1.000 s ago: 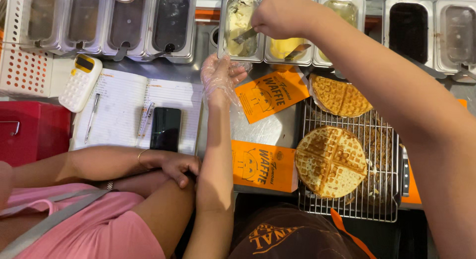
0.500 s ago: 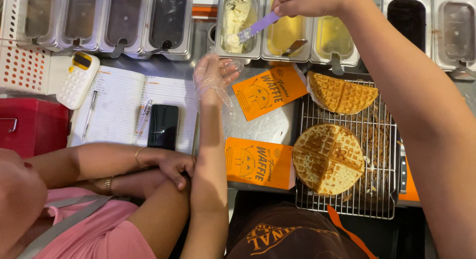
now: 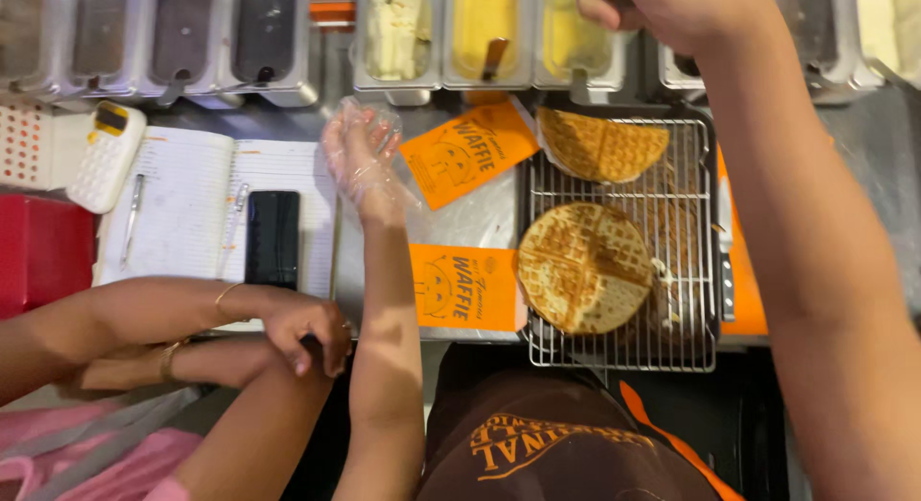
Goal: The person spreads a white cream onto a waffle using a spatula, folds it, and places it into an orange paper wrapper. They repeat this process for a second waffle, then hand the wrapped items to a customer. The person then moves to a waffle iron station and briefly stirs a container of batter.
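- right now your right hand (image 3: 662,7) is closed around something at the far edge of the table, above the yellow sauce tubs (image 3: 523,31); what it pinches is hidden by the fingers and the frame edge, so you cannot tell the tool from here.
- your left hand (image 3: 363,160) wears a thin clear glove, fingers spread and loosely curled, holding nothing, just beside the far orange paper sleeve (image 3: 470,151).
- the round waffle (image 3: 585,266) lies flat on the wire rack (image 3: 700,223) toward the near edge; a folded waffle (image 3: 602,144) sits at the rack's far end, overhanging its left side a little.
- drips are the likely trouble: anything carried from the tubs passes over the folded waffle and the sleeves, and a slack wrist would spot them.
- the loose glove could catch a rack wire or drag the sleeve if you sweep the left hand sideways.
- a second orange sleeve (image 3: 465,285) touches the rack's left edge near the round waffle; nudging it could push the waffle.
- another person's hands (image 3: 297,323) rest at the near left edge, close to your left forearm, so room there is tight.
- the notebook (image 3: 192,208) with a dark phone (image 3: 271,237) on it fills the left of the table; bare metal shows only between the sleeves and at the far right.
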